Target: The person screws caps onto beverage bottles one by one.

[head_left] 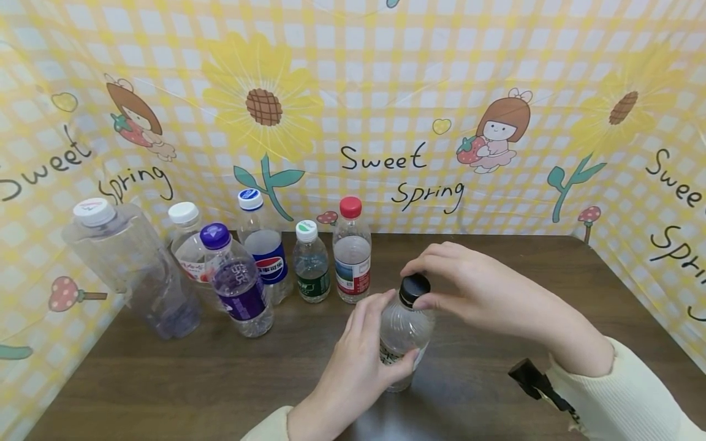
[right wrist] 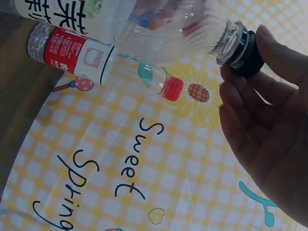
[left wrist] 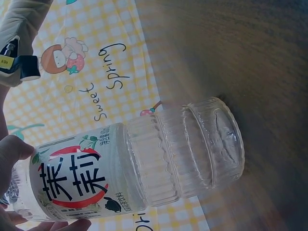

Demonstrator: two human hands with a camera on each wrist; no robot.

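Observation:
My left hand (head_left: 361,358) grips a clear ribbed plastic bottle (left wrist: 159,159) around its upper body, the thumb on the near side. The bottle stands roughly upright in the head view and has a white label (left wrist: 79,175) with black characters and a red ring. At its top, my right hand (head_left: 480,291) pinches the black cap (head_left: 415,288) between thumb and fingers. The cap (right wrist: 248,54) sits at the neck in the right wrist view. Whether the bottle's base touches the table cannot be told.
Several capped bottles stand at the left and back of the brown table (head_left: 485,392): a large clear one (head_left: 160,288), a purple-capped one (head_left: 242,300), a Pepsi bottle (head_left: 268,257), a small green-labelled one (head_left: 311,269) and a red-capped one (head_left: 353,260). A yellow checked cloth (head_left: 353,92) hangs behind.

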